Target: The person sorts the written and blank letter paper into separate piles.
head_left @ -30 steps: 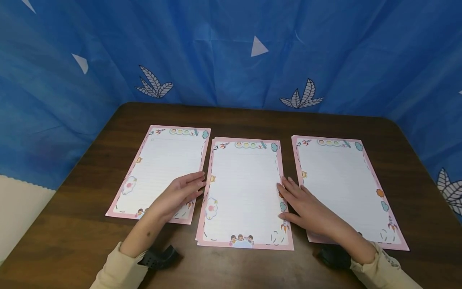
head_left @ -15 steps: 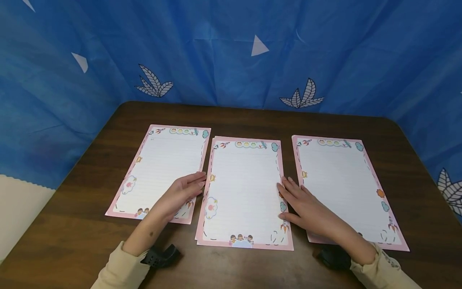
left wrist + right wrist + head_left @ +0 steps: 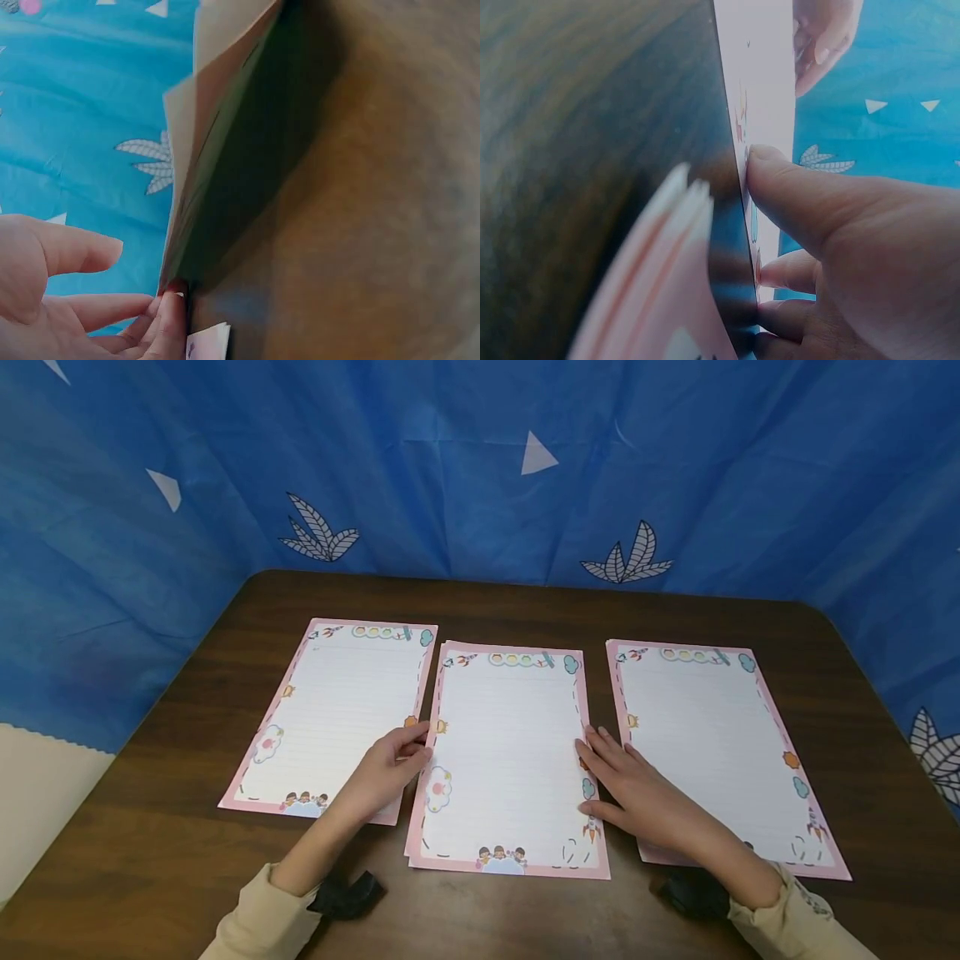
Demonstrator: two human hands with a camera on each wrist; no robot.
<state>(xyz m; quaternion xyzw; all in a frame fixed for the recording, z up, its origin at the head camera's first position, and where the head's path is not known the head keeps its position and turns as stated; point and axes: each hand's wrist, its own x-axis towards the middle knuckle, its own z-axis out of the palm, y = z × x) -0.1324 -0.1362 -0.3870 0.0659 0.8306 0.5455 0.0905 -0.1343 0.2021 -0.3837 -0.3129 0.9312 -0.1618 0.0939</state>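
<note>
Three piles of pink-bordered letter paper lie side by side on a dark wooden table (image 3: 525, 917). My left hand (image 3: 378, 777) reaches over the left pile (image 3: 348, 693), its fingertips at the left edge of the middle pile (image 3: 510, 760). In the left wrist view the thumb (image 3: 82, 251) stands apart from the fingers, which touch the sheets' edge (image 3: 184, 142). My right hand (image 3: 637, 789) rests with extended fingers along the middle pile's right edge, its forearm crossing the right pile (image 3: 690, 718). An under-sheet of the middle pile peeks out at its left and lower edges.
A blue curtain (image 3: 480, 485) with leaf and triangle prints hangs behind the table. Each wrist carries a black strap device, the left one (image 3: 348, 896) just above the table. Bare wood separates the middle pile from the right one.
My left hand has shifted slightly right, its fingers bending more and its thumb coming up to the middle pile's left edge. The right hand stays put. The paper piles keep their places.
</note>
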